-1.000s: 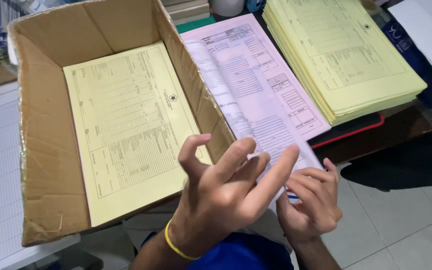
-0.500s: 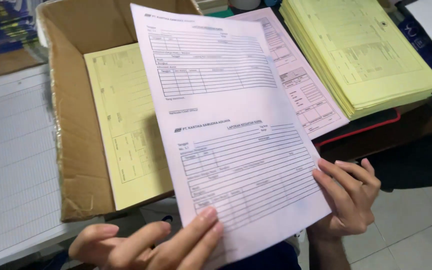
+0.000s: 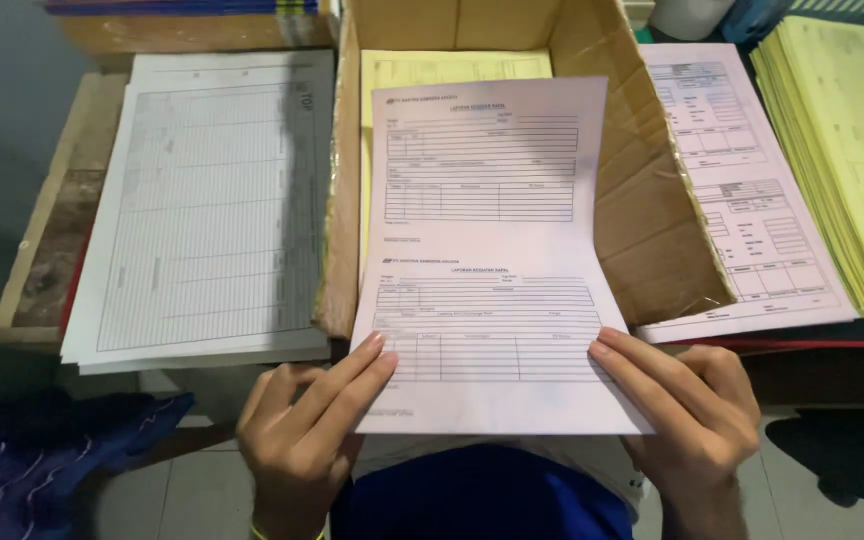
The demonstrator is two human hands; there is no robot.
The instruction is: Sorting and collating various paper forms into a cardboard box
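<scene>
Worktop carries a cardboard box point(image 3: 642, 240). Pink form sheet point(image 3: 487, 250), previously tilted, now squared above that box, apparently clear of it; left hand point(image 3: 302, 440) and right hand point(image 3: 697, 410) pinch its lower corners

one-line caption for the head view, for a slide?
Both hands, left hand and right hand, hold a pale pink form sheet over an open cardboard box with yellow forms inside.

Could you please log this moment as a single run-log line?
left hand: holds pink form sheet at lower left | right hand: holds lower right | sheet over cardboard box | yellow sheet inside box
</scene>
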